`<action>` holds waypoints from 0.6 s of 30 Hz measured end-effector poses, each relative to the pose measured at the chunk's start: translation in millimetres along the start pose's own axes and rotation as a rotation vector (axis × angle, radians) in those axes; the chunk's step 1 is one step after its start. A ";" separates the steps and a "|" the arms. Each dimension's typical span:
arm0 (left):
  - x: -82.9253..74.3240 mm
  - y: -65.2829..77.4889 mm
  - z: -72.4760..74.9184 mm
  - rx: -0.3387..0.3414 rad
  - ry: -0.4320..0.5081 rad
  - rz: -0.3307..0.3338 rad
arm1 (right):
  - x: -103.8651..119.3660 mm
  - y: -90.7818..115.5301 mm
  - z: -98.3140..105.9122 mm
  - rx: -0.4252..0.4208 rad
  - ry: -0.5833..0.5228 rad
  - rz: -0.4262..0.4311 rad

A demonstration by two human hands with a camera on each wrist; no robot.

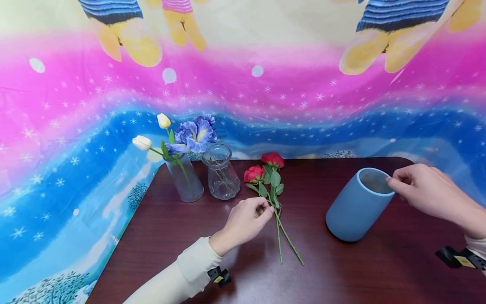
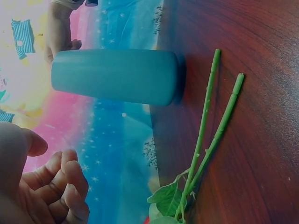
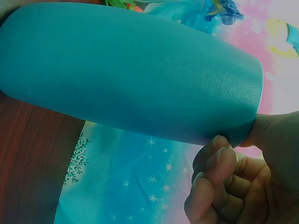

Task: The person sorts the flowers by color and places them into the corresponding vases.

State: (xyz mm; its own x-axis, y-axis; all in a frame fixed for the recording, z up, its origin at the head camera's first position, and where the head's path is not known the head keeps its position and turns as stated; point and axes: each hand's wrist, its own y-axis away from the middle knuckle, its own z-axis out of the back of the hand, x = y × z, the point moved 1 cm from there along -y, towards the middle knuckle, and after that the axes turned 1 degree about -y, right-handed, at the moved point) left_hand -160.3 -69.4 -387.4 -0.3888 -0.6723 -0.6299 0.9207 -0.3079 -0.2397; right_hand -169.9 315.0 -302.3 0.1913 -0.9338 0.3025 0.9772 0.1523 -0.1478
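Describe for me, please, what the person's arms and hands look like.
The bare left hand extends from a cream fabric sleeve, the bare right hand from a matching cream cuff. A black left-wrist device and a black right-wrist device each carry a yellow marking.

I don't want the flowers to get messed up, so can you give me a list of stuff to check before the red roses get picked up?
1. Blue vase held: ok, the right hand pinches it at the rim.
2. Blue vase's mouth uncovered: ok, it is open.
3. Blue vase empty inside: cannot tell, its bottom is hidden.
4. Red roses close by: ok, both lie on the table by the left hand.
5. Left hand gripping the stems: not ok, it holds nothing.
6. Clear glass vases standing: ok, both are on their bases.
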 end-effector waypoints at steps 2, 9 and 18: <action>0.2 0.6 -0.2 0.002 0.002 0.001 | 0.2 0.5 -1.1 -0.006 0.001 0.010; 1.4 4.5 -2.1 0.007 -0.010 0.013 | 1.3 1.4 -5.4 0.001 -0.005 0.011; 6.0 5.2 -5.6 0.016 -0.013 0.024 | 4.2 -1.0 -5.2 0.012 0.012 0.009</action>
State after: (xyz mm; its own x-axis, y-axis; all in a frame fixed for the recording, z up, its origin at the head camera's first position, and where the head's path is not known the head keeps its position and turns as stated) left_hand -157.7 -71.3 -396.5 -0.3668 -0.6885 -0.6256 0.9293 -0.3021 -0.2125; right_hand -170.5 309.3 -305.7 0.1987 -0.9363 0.2896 0.9765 0.1641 -0.1394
